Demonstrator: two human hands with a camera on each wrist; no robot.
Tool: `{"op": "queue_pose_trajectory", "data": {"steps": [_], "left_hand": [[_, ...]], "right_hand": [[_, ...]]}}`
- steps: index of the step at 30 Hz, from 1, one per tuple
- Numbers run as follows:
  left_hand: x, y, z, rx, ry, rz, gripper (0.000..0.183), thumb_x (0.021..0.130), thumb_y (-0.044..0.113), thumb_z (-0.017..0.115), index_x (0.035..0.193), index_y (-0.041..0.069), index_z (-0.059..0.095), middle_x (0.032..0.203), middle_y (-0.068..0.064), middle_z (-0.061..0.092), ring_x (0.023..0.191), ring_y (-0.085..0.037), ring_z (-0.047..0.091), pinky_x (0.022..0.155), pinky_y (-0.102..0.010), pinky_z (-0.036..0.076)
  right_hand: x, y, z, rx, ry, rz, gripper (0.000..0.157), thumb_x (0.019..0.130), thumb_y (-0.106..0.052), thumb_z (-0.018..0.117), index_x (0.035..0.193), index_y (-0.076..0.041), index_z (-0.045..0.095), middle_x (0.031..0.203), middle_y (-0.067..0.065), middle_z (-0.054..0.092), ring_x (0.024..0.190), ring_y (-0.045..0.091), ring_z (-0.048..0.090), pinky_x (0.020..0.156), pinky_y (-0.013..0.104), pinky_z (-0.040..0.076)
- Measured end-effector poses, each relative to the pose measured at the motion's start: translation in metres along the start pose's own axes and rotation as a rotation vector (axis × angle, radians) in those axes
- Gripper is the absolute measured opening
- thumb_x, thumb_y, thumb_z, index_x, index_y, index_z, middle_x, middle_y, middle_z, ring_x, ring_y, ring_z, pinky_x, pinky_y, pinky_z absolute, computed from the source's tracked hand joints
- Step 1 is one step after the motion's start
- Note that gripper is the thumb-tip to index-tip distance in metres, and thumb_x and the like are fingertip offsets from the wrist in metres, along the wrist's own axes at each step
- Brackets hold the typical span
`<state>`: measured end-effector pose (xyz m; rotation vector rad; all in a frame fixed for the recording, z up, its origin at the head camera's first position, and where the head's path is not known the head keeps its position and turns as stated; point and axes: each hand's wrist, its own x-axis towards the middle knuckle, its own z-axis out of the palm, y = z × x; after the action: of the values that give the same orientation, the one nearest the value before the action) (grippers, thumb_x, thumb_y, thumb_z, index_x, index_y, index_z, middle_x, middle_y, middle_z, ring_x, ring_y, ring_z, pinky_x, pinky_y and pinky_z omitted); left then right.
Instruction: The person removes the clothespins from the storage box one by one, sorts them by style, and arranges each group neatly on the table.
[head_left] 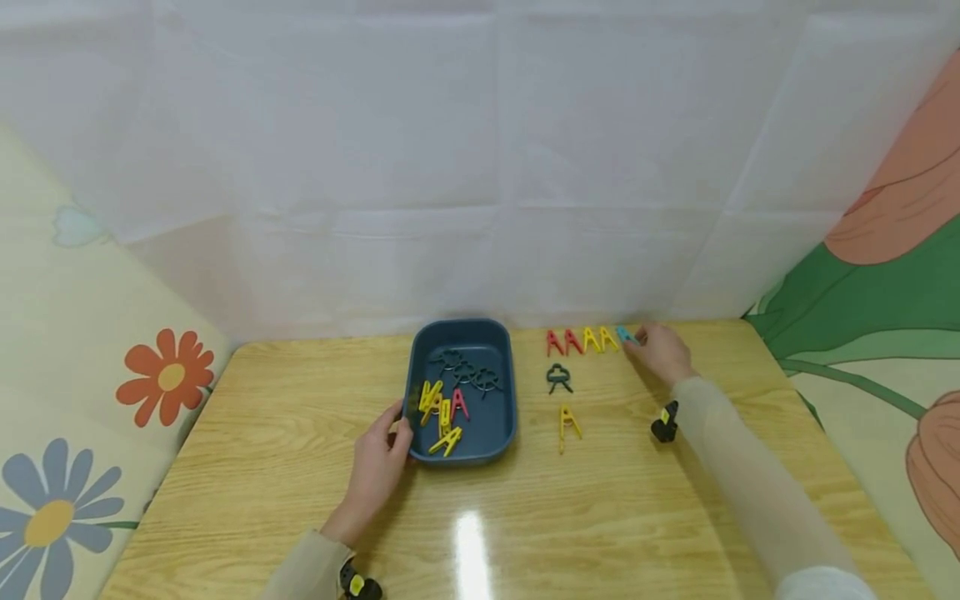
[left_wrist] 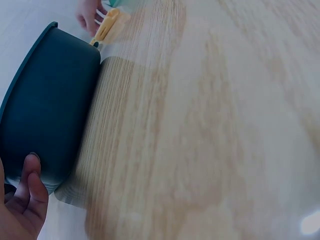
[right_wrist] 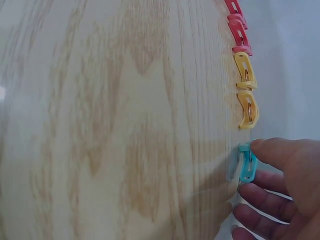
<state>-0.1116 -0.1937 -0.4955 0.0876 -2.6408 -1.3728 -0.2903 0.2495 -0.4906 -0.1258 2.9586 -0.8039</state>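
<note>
the right hand [head_left: 662,352] is pinching a small turquoise plastic clothes peg [right_wrist: 247,164] at the far edge of the wooden worktop [head_left: 300,433], its long axis pointing away from the person, ending a row of red and yellow pegs [head_left: 582,340]. the left hand [head_left: 381,467], fingers relaxed, is touching the dark blue plastic tray [head_left: 501,350], well apart.

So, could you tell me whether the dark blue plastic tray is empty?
Not empty: the dark blue plastic tray holds yellow clips, one red clip and dark clips.
</note>
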Motion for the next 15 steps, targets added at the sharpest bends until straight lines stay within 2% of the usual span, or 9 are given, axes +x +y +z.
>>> {"op": "queue_pose_trajectory", "data": {"steps": [8,15], "left_hand": [[0.0005,0.0003,0.0000,-0.001,0.001,-0.001,0.044,0.108,0.012,0.050,0.149,-0.004,0.052,0.140,-0.025,0.061,0.097,-0.029,0.073,0.065,-0.022,0.056],[0.0004,0.0014,-0.0006,0.003,-0.006,-0.009,0.044,0.109,0.013,0.049,0.150,-0.003,0.052,0.140,-0.025,0.062,0.097,-0.029,0.072,0.066,-0.021,0.055]], "right_hand": [[-0.0006,-0.0032,-0.0003,0.000,-0.013,0.018,0.043,0.104,-0.032,0.062,0.118,0.008,0.065,0.119,0.028,0.068,0.107,0.043,0.065,0.089,0.055,0.053],[-0.0003,-0.0040,0.0008,-0.021,-0.004,0.019,0.042,0.104,-0.033,0.061,0.114,0.007,0.066,0.115,0.027,0.069,0.103,0.041,0.066,0.088,0.054,0.053]]}}
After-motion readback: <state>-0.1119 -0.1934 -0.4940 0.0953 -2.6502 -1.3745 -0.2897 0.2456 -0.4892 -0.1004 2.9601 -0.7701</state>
